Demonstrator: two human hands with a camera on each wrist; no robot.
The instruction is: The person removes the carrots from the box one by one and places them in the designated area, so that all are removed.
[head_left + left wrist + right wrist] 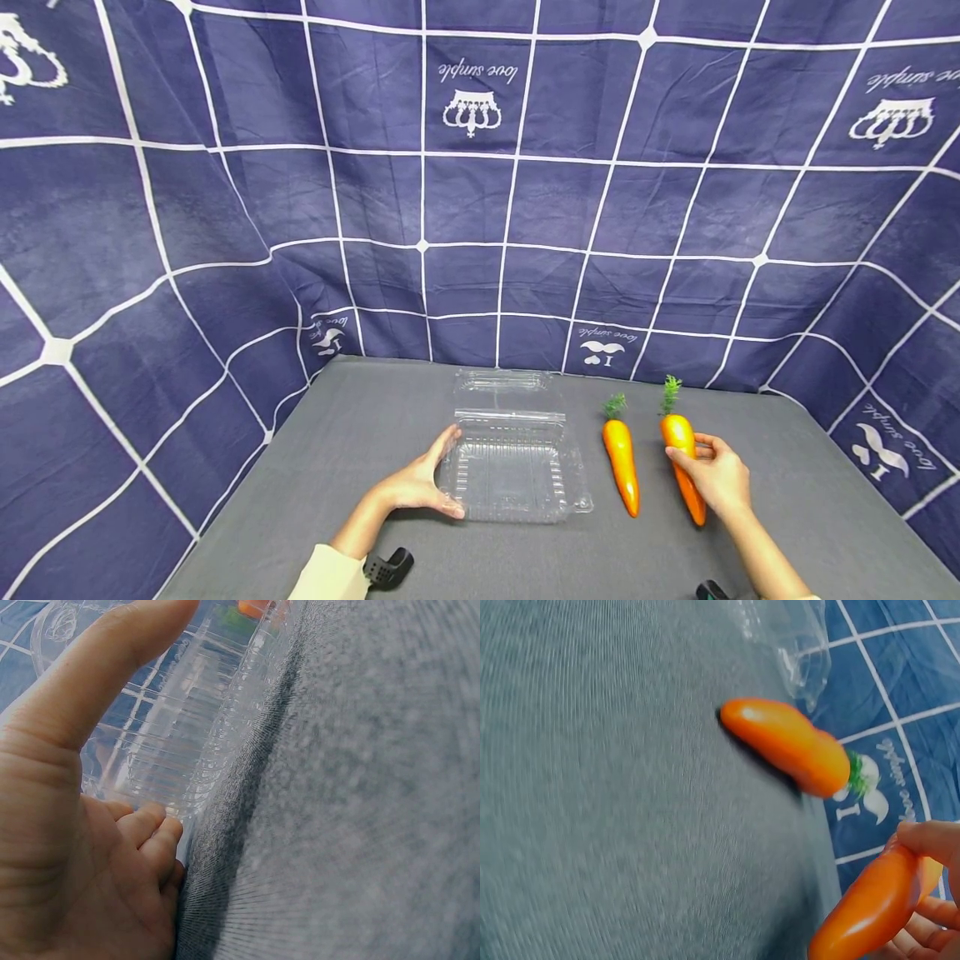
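A clear plastic clamshell box (510,475) lies on the grey tabletop with its lid (504,381) folded back. My left hand (422,482) holds the box's left side, thumb at the front corner and fingers at the back; in the left wrist view the thumb (112,664) shows beside the ribbed wall. My right hand (717,473) grips an orange carrot (678,429) with a green top near its thick end. In the right wrist view this carrot (877,907) sits between thumb and fingers. A second carrot (621,467) lies between the box and my right hand.
A dark blue cloth (465,200) with white grid lines hangs behind the grey table (360,417) and along both sides. The box's front right tab (582,504) sticks out toward the second carrot.
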